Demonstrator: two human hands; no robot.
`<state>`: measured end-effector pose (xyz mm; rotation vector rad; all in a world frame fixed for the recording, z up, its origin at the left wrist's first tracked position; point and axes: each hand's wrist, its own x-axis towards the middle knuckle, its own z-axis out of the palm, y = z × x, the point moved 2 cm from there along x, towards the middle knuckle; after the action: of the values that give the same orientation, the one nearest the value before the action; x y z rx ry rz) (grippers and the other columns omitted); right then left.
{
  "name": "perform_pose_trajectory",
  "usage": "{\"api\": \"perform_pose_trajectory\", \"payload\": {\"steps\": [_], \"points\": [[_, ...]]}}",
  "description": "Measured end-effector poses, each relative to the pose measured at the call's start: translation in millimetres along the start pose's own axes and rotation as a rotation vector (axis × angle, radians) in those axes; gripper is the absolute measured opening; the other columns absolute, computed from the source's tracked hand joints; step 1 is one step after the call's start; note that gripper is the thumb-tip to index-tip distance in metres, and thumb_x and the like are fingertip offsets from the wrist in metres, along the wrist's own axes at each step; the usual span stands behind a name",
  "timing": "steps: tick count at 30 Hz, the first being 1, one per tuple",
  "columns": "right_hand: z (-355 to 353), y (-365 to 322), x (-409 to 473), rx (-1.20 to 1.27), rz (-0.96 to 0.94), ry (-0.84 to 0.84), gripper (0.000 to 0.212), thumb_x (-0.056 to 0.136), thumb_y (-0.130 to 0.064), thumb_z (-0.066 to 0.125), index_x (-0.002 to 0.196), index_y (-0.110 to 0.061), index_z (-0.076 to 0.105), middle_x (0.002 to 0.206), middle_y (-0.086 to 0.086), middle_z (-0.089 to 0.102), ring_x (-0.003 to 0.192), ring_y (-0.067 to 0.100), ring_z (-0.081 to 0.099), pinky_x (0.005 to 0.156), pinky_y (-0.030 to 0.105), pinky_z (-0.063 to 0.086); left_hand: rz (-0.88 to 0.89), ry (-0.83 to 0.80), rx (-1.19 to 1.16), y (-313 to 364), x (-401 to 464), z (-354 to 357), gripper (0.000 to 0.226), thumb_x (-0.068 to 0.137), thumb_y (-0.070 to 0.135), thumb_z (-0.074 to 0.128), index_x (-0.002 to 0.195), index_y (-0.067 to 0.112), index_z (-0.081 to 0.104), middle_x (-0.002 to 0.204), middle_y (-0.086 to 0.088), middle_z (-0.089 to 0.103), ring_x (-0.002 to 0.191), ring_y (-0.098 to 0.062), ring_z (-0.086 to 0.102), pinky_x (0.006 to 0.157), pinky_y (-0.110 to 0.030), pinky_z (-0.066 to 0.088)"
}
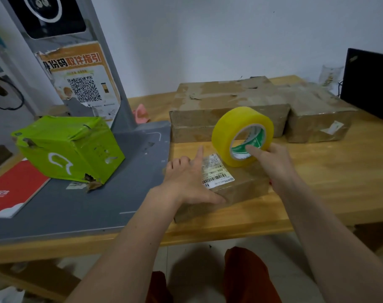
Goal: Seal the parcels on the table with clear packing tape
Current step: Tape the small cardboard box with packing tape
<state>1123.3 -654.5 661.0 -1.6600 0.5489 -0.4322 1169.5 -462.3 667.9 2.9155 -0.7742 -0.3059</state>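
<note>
Small brown parcel (pixel 236 189) lies flat on the wooden table (pixel 330 176), near its front edge, white shipping label (pixel 216 171) on top. Left hand (pixel 186 182) rests on the parcel's left part, fingers loose and mostly straight, index pointing away, thumb along the near top edge; this grip is released, pressing the parcel, not clasping it. Right hand (pixel 271 160) holds the tape roll (pixel 243 136) upright on edge on the parcel's far right top, one finger hooked into the green-printed core, the rest behind the roll; grip clenched around the roll. Roll looks yellowish, stands just right of the label, touching the parcel top. Whether a strip is pulled out cannot be told. Behind the parcel, a large brown box (pixel 227 108) lies flat, tape patches on top. Right of that box, touching or just beside it, a second brown box (pixel 317 119) with glossy wrap and a small label. Left of the parcel, a grey mat (pixel 77 206) covers the table; a dented green box (pixel 70 147) sits on it, and a red booklet (pixel 13 189) further left. Grey stand (pixel 92 68) with an orange QR poster rises behind the green box. Pink item (pixel 140 113) lies beside the stand base. Dark screen (pixel 369 84) stands at far right, behind the second box.
</note>
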Motion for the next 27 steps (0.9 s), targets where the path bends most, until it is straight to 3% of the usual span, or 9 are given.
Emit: {"api": "perform_pose_trajectory", "payload": {"steps": [3, 6, 9, 12, 15, 19, 23, 27], "points": [[1, 2, 2, -0.007, -0.045, 0.015, 0.011, 0.092, -0.024, 0.064, 0.081, -0.026, 0.063, 0.088, -0.003, 0.067, 0.093, 0.023, 0.063, 0.087, 0.043, 0.050, 0.047, 0.073, -0.034, 19, 7, 3, 0.139, 0.063, 0.079, 0.070, 0.157, 0.020, -0.014, 0.151, -0.008, 0.029, 0.141, -0.029, 0.024, 0.119, -0.042, 0.015], [0, 3, 5, -0.059, -0.073, 0.050, 0.019, 0.092, -0.031, 0.062, 0.096, -0.013, 0.066, 0.100, 0.011, 0.069, 0.095, 0.030, 0.063, 0.087, 0.050, 0.051, 0.055, 0.123, -0.076, 23, 9, 8, 0.138, 0.064, 0.079, 0.070, 0.157, 0.018, -0.013, 0.152, -0.005, 0.029, 0.140, -0.027, 0.024, 0.118, -0.038, 0.017], [-15, 2, 11, -0.051, -0.102, 0.080, 0.025, 0.089, -0.033, 0.060, 0.106, -0.015, 0.063, 0.106, 0.009, 0.067, 0.096, 0.028, 0.063, 0.081, 0.052, 0.055, 0.060, 0.135, -0.073, 18, 9, 11, 0.138, 0.063, 0.082, 0.068, 0.156, 0.023, -0.016, 0.151, -0.002, 0.030, 0.138, -0.025, 0.027, 0.117, -0.037, 0.019], [-44, 0, 23, 0.054, -0.100, 0.176, 0.024, 0.093, -0.023, 0.059, 0.114, -0.011, 0.055, 0.115, 0.012, 0.060, 0.098, 0.030, 0.063, 0.065, 0.046, 0.060, 0.070, 0.137, -0.080, 18, 10, 11, 0.139, 0.061, 0.083, 0.067, 0.155, 0.026, -0.018, 0.150, -0.001, 0.031, 0.138, -0.024, 0.027, 0.118, -0.038, 0.018], [-54, 6, 28, 0.133, -0.045, 0.156, 0.023, 0.095, -0.021, 0.060, 0.114, -0.010, 0.055, 0.115, 0.014, 0.060, 0.097, 0.029, 0.063, 0.057, 0.036, 0.055, 0.066, 0.114, -0.052, 19, 12, 11, 0.138, 0.062, 0.084, 0.064, 0.155, 0.026, -0.019, 0.150, -0.002, 0.030, 0.137, -0.025, 0.027, 0.117, -0.038, 0.016], [-33, 18, 24, 0.337, 0.151, 0.074, 0.026, 0.087, -0.013, 0.069, 0.113, -0.014, 0.062, 0.103, 0.006, 0.067, 0.087, 0.020, 0.062, 0.063, 0.030, 0.048, 0.064, 0.094, -0.011, 20, 14, 11, 0.136, 0.064, 0.084, 0.063, 0.155, 0.026, -0.020, 0.149, -0.003, 0.029, 0.136, -0.025, 0.027, 0.117, -0.039, 0.016], [-29, 15, 20, 0.523, 0.229, 0.015, 0.032, 0.091, -0.011, 0.066, 0.120, -0.014, 0.055, 0.115, 0.011, 0.066, 0.098, 0.028, 0.067, 0.083, 0.043, 0.055, 0.076, 0.047, -0.007, 21, 14, 5, 0.136, 0.062, 0.077, 0.072, 0.155, 0.035, -0.018, 0.147, -0.005, 0.030, 0.135, -0.026, 0.027, 0.114, -0.041, 0.018], [-36, 3, 14, 0.635, 0.125, -0.037, 0.033, 0.096, -0.009, 0.057, 0.128, -0.015, 0.052, 0.116, 0.009, 0.065, 0.096, 0.027, 0.069, 0.071, 0.045, 0.058, 0.160, 0.156, 0.080, 20, 3, -23, 0.131, 0.061, 0.073, 0.075, 0.155, 0.041, -0.011, 0.145, -0.004, 0.034, 0.131, -0.025, 0.030, 0.112, -0.041, 0.022]]}}
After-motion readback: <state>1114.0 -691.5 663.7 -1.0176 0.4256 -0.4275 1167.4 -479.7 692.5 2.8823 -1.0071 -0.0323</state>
